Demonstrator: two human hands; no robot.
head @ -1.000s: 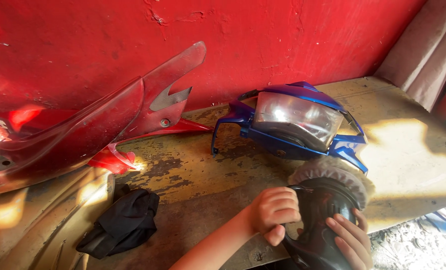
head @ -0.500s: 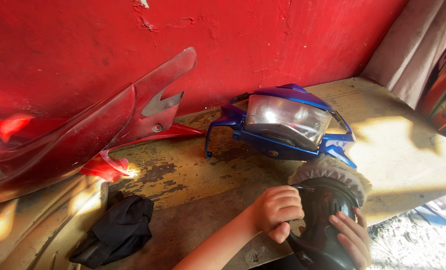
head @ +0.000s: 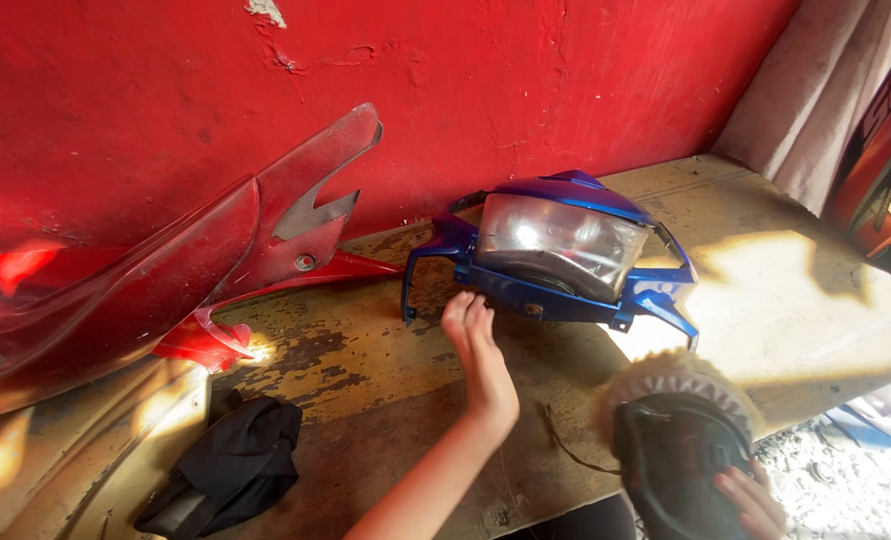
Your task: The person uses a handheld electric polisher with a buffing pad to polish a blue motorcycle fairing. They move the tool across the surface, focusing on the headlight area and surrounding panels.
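Note:
A blue motorcycle headlight fairing (head: 566, 245) with a clear lens lies on the worn wooden bench (head: 366, 370) against the red wall. My left hand (head: 474, 335) stretches forward over the bench, fingers apart, its tips at the fairing's lower left edge. Whether they touch it is unclear. My right hand (head: 751, 500) grips the black body of a polisher (head: 681, 455) with a fluffy wool pad on top, at the bench's near right edge. A thin cord runs off the polisher to the left.
A red motorcycle body panel (head: 166, 280) leans on the wall at the left. A crumpled black cloth (head: 231, 465) lies near the front left. Another red panel with lettering (head: 886, 170) stands at the far right beside a pale curtain.
My left hand has let go of the polisher and reached forward to the blue fairing. The right hand still holds the polisher, which now sits lower in view.

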